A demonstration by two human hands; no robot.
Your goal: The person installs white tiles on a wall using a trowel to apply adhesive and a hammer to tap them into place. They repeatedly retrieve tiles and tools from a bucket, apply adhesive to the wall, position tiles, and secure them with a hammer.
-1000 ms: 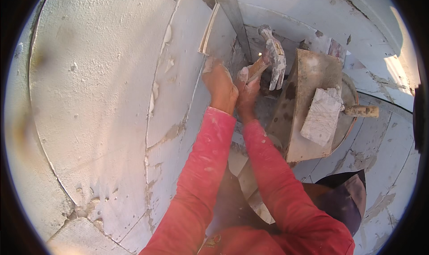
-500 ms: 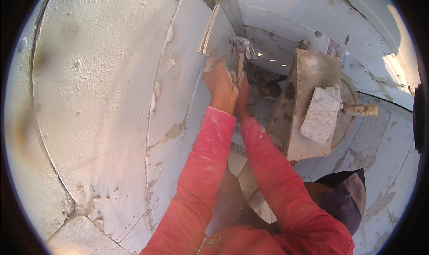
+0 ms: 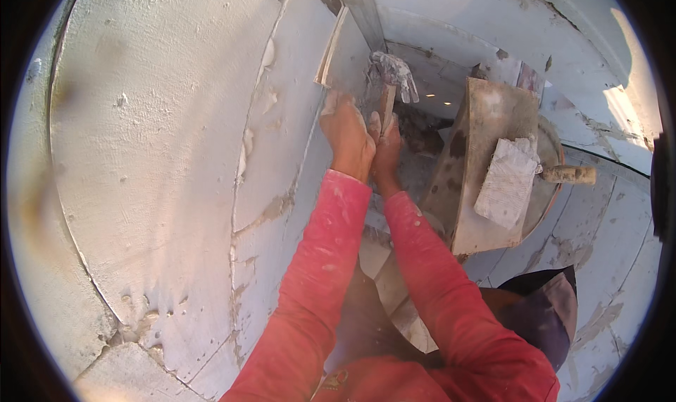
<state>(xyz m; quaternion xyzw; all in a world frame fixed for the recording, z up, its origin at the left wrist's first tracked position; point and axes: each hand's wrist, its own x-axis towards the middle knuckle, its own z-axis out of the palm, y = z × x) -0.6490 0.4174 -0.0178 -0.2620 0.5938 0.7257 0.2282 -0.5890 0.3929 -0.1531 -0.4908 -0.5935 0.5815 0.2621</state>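
My right hand (image 3: 386, 155) is wrapped round the wooden handle of a hammer (image 3: 396, 75). Its metal head is smeared with white and points away from me, up near the corner of the walls. Just left of it, my left hand (image 3: 348, 140) is closed and held against the pale left wall panel (image 3: 310, 71), below the end of a thin upright strip (image 3: 329, 46). Whatever its fingers grip is hidden. The two hands are close together, white dust on both.
To the right, a plaster-caked trowel (image 3: 508, 180) with a wooden handle lies on a stained board (image 3: 496, 106), which rests over a round container (image 3: 551, 145). White panelled walls (image 3: 451, 28) rise beyond. A dark cloth-like item (image 3: 542, 307) is by my right elbow.
The hammer and my right hand have shifted slightly right, and the hammer head now tilts further right. My left hand has stayed in place at the wall.
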